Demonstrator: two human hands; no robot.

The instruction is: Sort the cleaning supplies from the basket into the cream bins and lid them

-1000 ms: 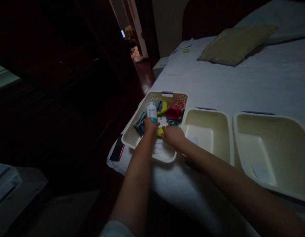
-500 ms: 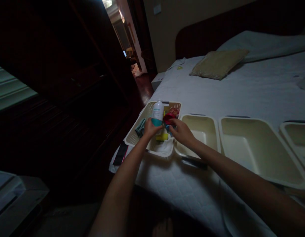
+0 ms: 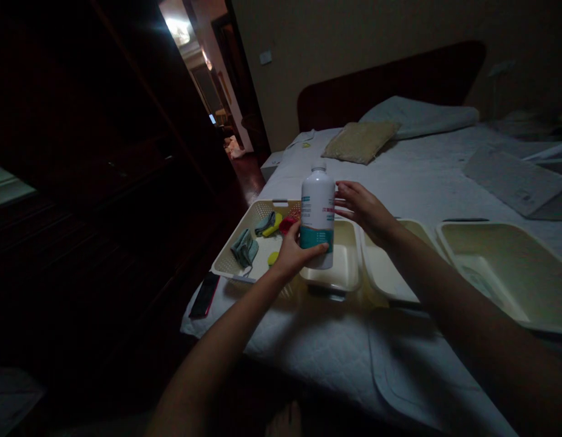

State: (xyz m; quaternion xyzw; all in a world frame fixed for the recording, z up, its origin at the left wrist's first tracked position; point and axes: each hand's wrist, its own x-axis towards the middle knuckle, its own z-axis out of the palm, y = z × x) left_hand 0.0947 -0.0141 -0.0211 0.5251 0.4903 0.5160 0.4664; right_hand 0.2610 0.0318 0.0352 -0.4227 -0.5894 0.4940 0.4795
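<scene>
A white bottle (image 3: 318,200) with a teal lower band stands upright in the air, gripped low by my left hand (image 3: 295,250). My right hand (image 3: 365,209) is beside the bottle's upper right side, fingers stretched out; whether they touch it I cannot tell. Behind and left of the bottle is the perforated cream basket (image 3: 224,258). In it lie folded grey-green cloths (image 3: 245,247), yellow pieces (image 3: 272,224) and a red item (image 3: 287,224). Below the bottle is a plain cream bin (image 3: 342,258), partly hidden by it.
More cream bins (image 3: 504,243) extend rightward along the white bed (image 3: 317,352). A dark phone-like object (image 3: 204,295) lies at the bed's left corner. A beige pillow (image 3: 360,142) and flat grey boards (image 3: 520,182) rest farther back. Dark wardrobe fronts (image 3: 126,170) line the left.
My left hand has lifted the bottle out of the basket and moved it right, over the neighbouring bin. My right hand has left the red item and opened beside the bottle. The view has shifted right.
</scene>
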